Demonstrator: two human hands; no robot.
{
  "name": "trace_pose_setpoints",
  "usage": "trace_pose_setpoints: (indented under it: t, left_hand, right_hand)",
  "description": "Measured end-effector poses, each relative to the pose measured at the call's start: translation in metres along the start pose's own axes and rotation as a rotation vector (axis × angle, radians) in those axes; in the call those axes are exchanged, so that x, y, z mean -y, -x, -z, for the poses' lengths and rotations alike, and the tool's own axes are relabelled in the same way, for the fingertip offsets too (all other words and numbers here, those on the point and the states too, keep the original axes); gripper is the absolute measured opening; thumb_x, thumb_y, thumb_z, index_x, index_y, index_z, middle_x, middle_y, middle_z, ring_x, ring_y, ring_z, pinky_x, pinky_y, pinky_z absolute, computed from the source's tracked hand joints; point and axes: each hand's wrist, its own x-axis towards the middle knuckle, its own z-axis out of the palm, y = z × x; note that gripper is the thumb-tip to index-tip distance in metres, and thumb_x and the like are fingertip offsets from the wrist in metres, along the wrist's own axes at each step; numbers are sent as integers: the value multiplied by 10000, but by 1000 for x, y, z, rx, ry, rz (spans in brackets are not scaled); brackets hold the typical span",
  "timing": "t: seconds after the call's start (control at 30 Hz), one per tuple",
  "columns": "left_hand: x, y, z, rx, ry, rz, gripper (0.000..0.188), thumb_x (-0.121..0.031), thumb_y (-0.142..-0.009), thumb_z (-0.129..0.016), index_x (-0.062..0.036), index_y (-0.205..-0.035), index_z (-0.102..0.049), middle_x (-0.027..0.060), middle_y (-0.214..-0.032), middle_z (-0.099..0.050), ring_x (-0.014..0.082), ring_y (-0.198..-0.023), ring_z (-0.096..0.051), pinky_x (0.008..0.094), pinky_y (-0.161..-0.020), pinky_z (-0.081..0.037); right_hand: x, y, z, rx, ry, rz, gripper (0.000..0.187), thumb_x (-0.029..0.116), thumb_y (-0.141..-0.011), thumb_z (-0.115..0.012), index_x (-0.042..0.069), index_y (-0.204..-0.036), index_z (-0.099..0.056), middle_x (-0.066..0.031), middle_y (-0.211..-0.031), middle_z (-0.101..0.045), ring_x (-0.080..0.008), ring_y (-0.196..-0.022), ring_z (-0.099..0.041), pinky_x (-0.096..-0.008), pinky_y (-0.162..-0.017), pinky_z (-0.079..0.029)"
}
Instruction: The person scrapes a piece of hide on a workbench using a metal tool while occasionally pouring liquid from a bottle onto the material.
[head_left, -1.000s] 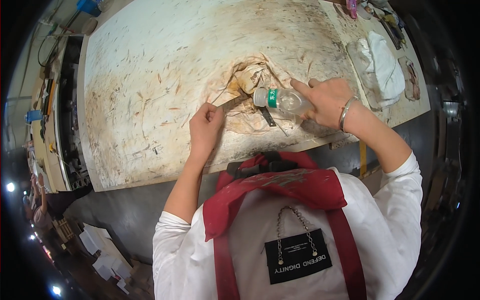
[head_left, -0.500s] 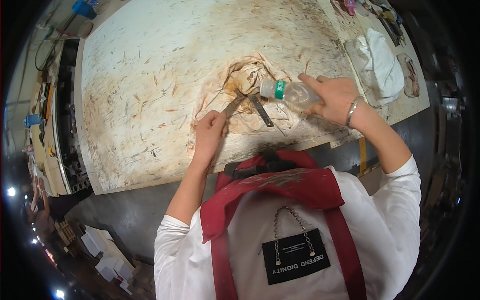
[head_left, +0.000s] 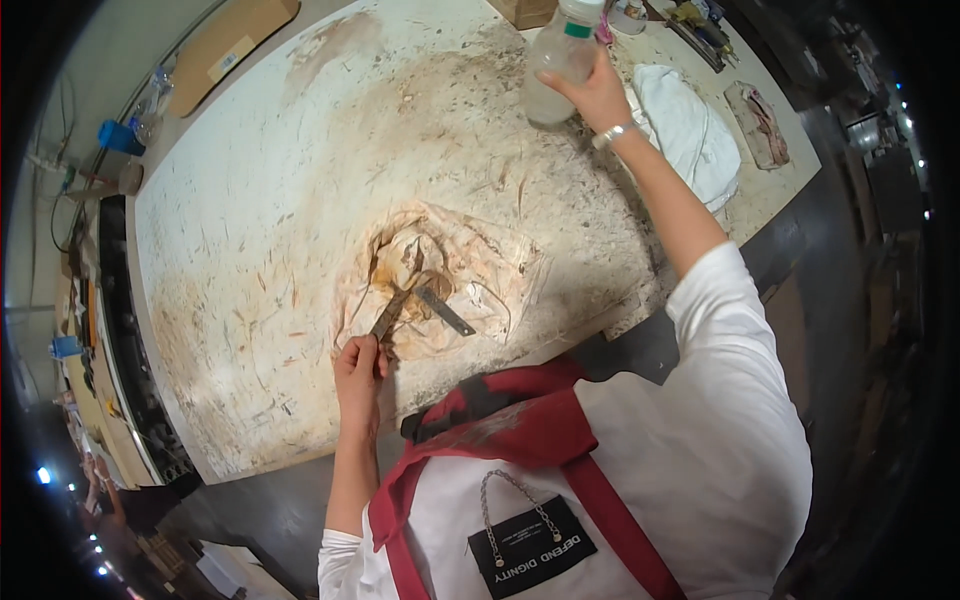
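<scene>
My left hand (head_left: 358, 368) pinches the near end of a dark, flat metal strip (head_left: 388, 318). Its other end rests on a crumpled, stained cloth (head_left: 485, 245). Another dark metal strip (head_left: 445, 311), with a small hole near its end, lies slanting on the same cloth, close to the first. Far to the right, my right hand (head_left: 598, 95) is wrapped round a clear plastic bottle (head_left: 555, 65) with a green band at its neck. The bottle is roughly upright, partly filled with cloudy contents; whether its base touches the table cannot be told.
The worktable (head_left: 230, 300) is worn and stained. A white cloth (head_left: 690, 140) lies at the right beside a small stained block (head_left: 757, 125). Tools (head_left: 700, 35) lie at the far right. At the far left are a cardboard piece (head_left: 225, 55) and a blue container (head_left: 120, 137).
My right hand has carried the bottle from over the stained cloth to the table's far right, turning it from tilted to upright. My left hand keeps its strip at the cloth. The view has shifted.
</scene>
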Motion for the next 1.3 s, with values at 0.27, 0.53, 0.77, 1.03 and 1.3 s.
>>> trace_pose_setpoints:
  t: [0.27,0.53,0.77,1.03,1.3]
  left_hand:
    - [5,0,-11,-2,-63,-34,219,-256,-918,-504,-79,-797,-549,-28,-601,-496,50,-527,-411,197,-504,-295]
    - [18,-2,-4,80,7,56,219,-239,-916,-496,-64,-801,-561,-22,-610,-526,48,-531,-437,188,-513,-327]
    - [25,-5,4,203,85,92,217,-233,-917,-498,-58,-795,-540,-12,-606,-518,57,-523,-437,187,-495,-323]
    - [29,-12,8,277,196,147,196,-218,-911,-505,-56,-804,-531,-11,-610,-511,62,-505,-426,187,-475,-318]
    - [27,-19,14,377,190,144,182,-227,-897,-527,-81,-788,-524,-7,-605,-517,73,-500,-431,198,-469,-311]
  right_hand:
    - [-48,-19,-22,-19,-122,50,763,81,-717,-707,32,-1331,-257,-120,-1170,-504,-218,-1127,-476,-323,-917,-421]
    - [121,161,-2,470,-11,-30,121,147,-801,-558,49,-858,-600,-111,-787,-598,-269,-725,-581,-355,-665,-457]
    - [145,236,-52,591,348,106,213,274,-722,-665,91,-773,-568,-54,-746,-516,-234,-724,-535,-342,-655,-355]
    - [161,239,-67,625,352,-88,189,246,-716,-671,99,-776,-569,-39,-755,-521,-226,-780,-538,-371,-704,-341]
    - [200,221,-60,602,409,111,83,104,-753,-552,65,-818,-517,-93,-680,-570,-291,-654,-576,-370,-591,-419]
